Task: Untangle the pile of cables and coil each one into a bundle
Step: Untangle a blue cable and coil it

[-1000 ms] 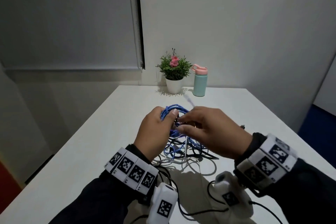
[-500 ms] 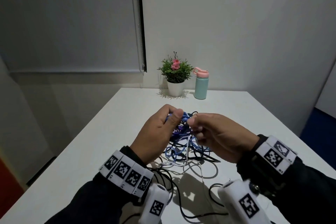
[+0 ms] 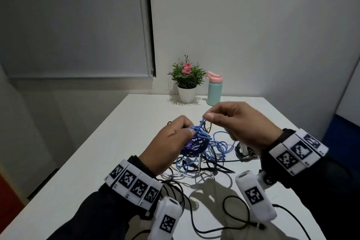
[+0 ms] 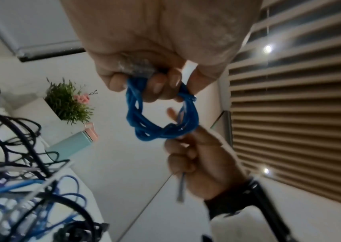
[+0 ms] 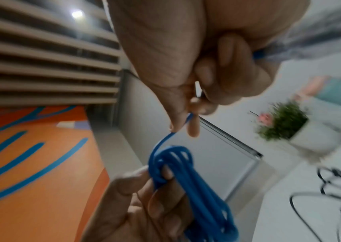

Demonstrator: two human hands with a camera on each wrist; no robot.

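Note:
My left hand [image 3: 175, 138] grips a small coil of dark blue cable [image 4: 161, 113] above the table; the coil [image 5: 190, 180] hangs from its curled fingers. My right hand [image 3: 224, 121] pinches the free end of that same blue cable [image 5: 165, 140] between thumb and forefinger, just up and right of the coil. Under both hands lies a tangled pile of cables [image 3: 204, 160]: light blue, black and white strands mixed together on the white table [image 3: 116, 142].
A potted plant [image 3: 187, 82] and a mint bottle with a pink lid [image 3: 214, 88] stand at the table's far edge by the wall. Black cables [image 3: 229, 208] trail from the wrist cameras across the near part of the table.
My right hand has risen and moved right, drawing the blue cable's end up out of the coil. The left hand has dropped slightly, still holding the coil.

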